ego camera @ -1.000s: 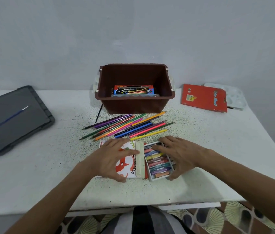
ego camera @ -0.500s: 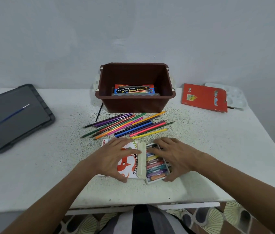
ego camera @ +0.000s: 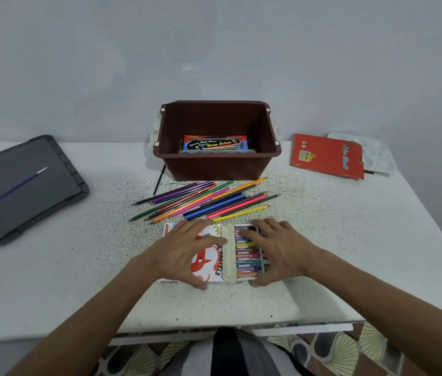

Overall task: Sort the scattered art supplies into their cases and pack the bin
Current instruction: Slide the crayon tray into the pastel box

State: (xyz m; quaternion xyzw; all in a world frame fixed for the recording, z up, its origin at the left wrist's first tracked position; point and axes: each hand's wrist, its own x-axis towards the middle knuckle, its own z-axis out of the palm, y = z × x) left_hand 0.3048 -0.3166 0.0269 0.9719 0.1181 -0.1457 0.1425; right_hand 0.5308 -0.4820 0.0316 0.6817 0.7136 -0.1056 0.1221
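A white oil pastel box (ego camera: 212, 260) lies near the table's front edge, with my left hand (ego camera: 184, 251) spread over it, fingers at its far edge and thumb at its near edge. A tray of coloured pastels (ego camera: 247, 257) sticks out of the box's right end. My right hand (ego camera: 285, 248) grips that tray, fingers over the pastels and thumb at the near corner. Several loose coloured pencils (ego camera: 206, 202) lie just beyond the box. Behind them stands a brown bin (ego camera: 215, 166) with a watercolour box (ego camera: 214, 143) inside.
A flat red pencil box (ego camera: 325, 156) lies at the back right, partly over a white paint palette (ego camera: 377, 156). At the left, a grey lid (ego camera: 51, 191) carries a blue brush (ego camera: 19, 184). A thin black brush (ego camera: 159, 180) lies by the bin's left corner.
The pastel tray has slid left, further into the white box, under my right hand. My left hand has stayed on the box.
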